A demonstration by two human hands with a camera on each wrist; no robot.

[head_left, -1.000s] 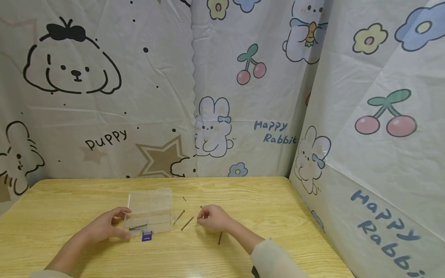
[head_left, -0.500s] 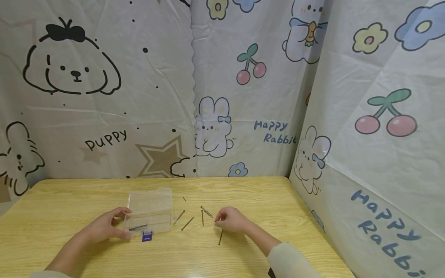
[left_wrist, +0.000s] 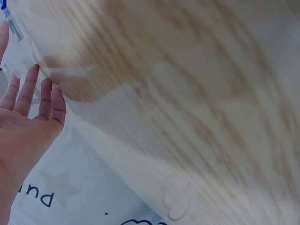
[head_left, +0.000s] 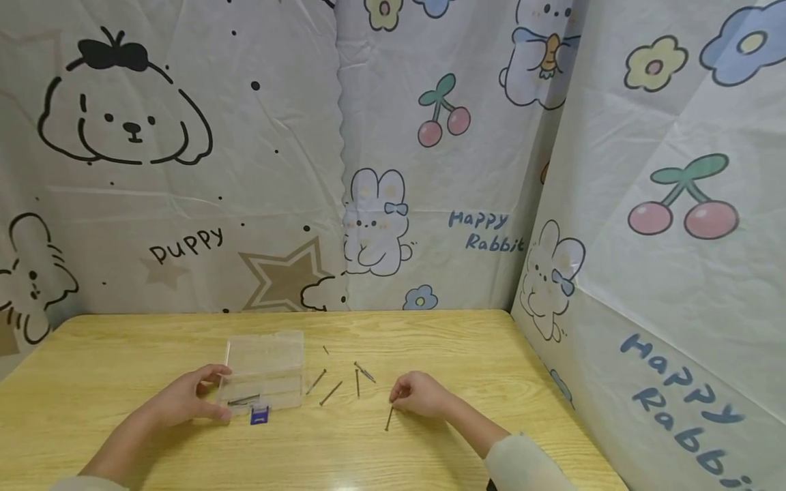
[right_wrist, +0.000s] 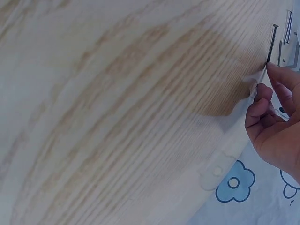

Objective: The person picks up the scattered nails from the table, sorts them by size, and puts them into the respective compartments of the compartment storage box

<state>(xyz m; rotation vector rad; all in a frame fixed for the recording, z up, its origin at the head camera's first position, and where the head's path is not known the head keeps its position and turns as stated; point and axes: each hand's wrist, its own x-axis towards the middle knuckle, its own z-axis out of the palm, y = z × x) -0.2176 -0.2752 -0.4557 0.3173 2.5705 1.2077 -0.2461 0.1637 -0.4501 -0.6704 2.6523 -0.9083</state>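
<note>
A clear plastic box [head_left: 265,356] lies opened out on the wooden table, its blue latch [head_left: 260,415] toward the front. Some dark nails [head_left: 244,401] lie in its front part. My left hand [head_left: 184,395] rests at the box's left side, thumb by the front corner, fingers relaxed and fairly straight. To the right, my right hand [head_left: 424,394] pinches the far end of a nail [head_left: 389,419] lying on the table, its other fingers curled in. The right wrist view shows that nail [right_wrist: 272,43] running out from the fingertip [right_wrist: 274,69], flat head away from the hand.
Several loose nails [head_left: 331,393] lie on the table between the box and my right hand, and a short one [head_left: 326,350] is farther back. Printed cloth [head_left: 381,225] hangs behind the table [head_left: 454,334] and along its right side.
My right hand has moved right, away from the group of loose nails, then slightly to the nearer nail's far end. Nails it covered earlier now show. My left hand stays at the box.
</note>
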